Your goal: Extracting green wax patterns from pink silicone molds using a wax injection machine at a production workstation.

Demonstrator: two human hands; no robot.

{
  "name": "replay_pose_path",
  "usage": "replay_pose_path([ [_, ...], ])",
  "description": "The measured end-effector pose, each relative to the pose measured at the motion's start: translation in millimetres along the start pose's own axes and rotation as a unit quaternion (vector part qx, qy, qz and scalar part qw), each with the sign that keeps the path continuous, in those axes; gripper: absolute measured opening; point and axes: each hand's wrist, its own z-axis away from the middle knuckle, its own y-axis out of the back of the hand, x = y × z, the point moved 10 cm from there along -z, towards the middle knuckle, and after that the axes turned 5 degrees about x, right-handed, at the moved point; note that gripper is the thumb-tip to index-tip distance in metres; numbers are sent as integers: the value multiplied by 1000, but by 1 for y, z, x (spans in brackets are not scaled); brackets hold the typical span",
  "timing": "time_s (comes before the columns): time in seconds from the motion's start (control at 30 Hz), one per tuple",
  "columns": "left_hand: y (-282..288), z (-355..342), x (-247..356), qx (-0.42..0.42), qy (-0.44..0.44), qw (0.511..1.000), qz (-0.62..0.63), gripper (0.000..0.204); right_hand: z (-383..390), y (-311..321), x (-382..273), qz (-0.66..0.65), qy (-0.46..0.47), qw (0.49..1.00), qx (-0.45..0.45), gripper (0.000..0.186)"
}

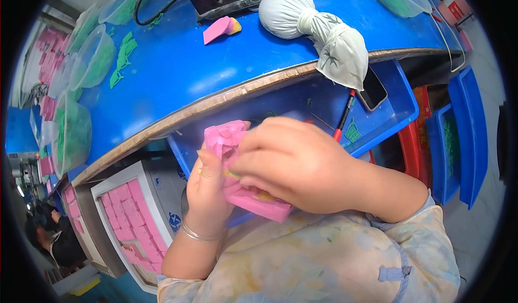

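Here's the blue worktop [162,71], a blue tray [388,117] below its front edge, and on top a knotted white cloth bag [286,12], its tail hanging over that edge. Out front, the left hand [208,187] grips a pink hollow block [264,208] above the tray's left end, while the right hand [299,165] curls over the hollow! By the tray's right edge lies a phone [373,91], a red-and-black pen [344,116] beside it. The danger: press too hard, and the block might twist free and drop; snag that tail, and the bag could land on the phone. The right fingertips are blurred and tucked away, so I can't tell whether they pinch anything; the yellow-green bit [231,172] there is unclear, and the left fingers are mostly hidden.
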Motion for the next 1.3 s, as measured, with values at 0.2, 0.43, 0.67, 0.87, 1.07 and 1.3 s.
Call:
replay_pose_path([
  [0.2,-1,1,-2,-52,-1,999,-13,56,4,-10,-1,13,27,999,-17,16],
  [0.43,-4,3,-4,-58,15,998,0,58,8,-2,3,-29,-8,999,36,15],
  [0.67,-7,6,-11,-87,40,995,41,59,11,4,1,-39,-1,997,68,15],
  [0.87,-5,5,-14,-82,52,994,58,61,13,3,2,-54,-16,996,66,16],
  [1.07,-9,6,-18,-117,66,983,122,63,19,4,12,-81,-58,993,64,17],
  [1.3,-3,7,-7,-73,19,997,31,62,13,19,3,13,-65,995,79,17],
])
